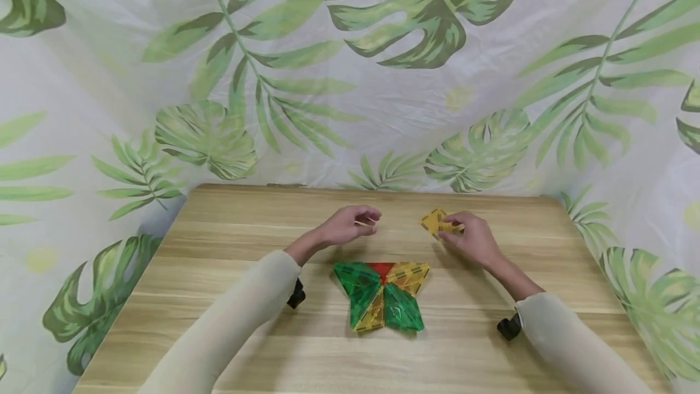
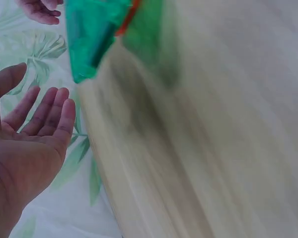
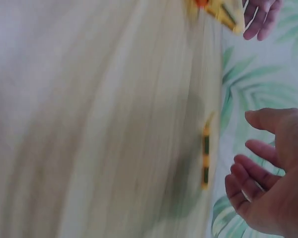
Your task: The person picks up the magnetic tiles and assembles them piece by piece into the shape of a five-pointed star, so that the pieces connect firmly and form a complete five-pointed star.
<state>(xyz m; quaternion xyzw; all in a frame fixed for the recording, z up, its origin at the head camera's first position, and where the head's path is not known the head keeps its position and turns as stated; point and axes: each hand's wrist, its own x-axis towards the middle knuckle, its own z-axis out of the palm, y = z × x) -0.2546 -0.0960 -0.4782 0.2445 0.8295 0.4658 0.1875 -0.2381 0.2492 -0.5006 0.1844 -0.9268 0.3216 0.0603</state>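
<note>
A butterfly-shaped build of translucent magnetic tiles (image 1: 403, 309) stands on the table, in green, yellow and red. Its green side shows in the left wrist view (image 2: 92, 34). Beyond it, towards the back, my left hand (image 1: 350, 225) is held in the air with loosely bent fingers and nothing in them. A yellow magnetic tile (image 1: 434, 222) lies on the tabletop at the back, right of the middle. My right hand (image 1: 474, 239) is over its right side; in the right wrist view the fingers are relaxed and apart from the tile (image 3: 205, 156).
The wood-grain table (image 1: 219, 284) ends at a back edge against a hanging leaf-print cloth (image 1: 383, 120), which also runs down both sides. Black wrist cameras (image 1: 510, 326) sit below the sleeves.
</note>
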